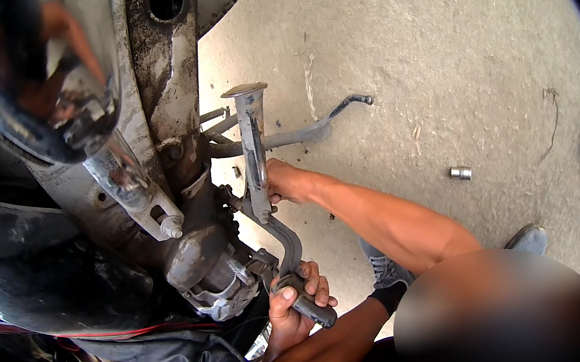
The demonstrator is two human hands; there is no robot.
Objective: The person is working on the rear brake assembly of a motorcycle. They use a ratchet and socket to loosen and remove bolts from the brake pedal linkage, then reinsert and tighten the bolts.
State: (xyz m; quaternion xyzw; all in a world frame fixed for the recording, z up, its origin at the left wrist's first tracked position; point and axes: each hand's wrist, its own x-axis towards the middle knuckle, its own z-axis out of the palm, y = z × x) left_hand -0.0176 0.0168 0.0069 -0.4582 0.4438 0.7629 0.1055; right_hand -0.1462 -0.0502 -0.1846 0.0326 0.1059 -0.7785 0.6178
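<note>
The left hand point(287, 321) is wrapped around the black grip point(315, 311) on a bent metal bar point(290, 246). The right hand point(291, 183) is up by the metal post point(251, 133). The post hides some fingers, so I can't tell what they hold. If the bar slips or swings, fingers might get pinched against the bike point(164, 86); a loose hold or dirty metal could cause it. The grip sits inside the left hand, well below the right.
</note>
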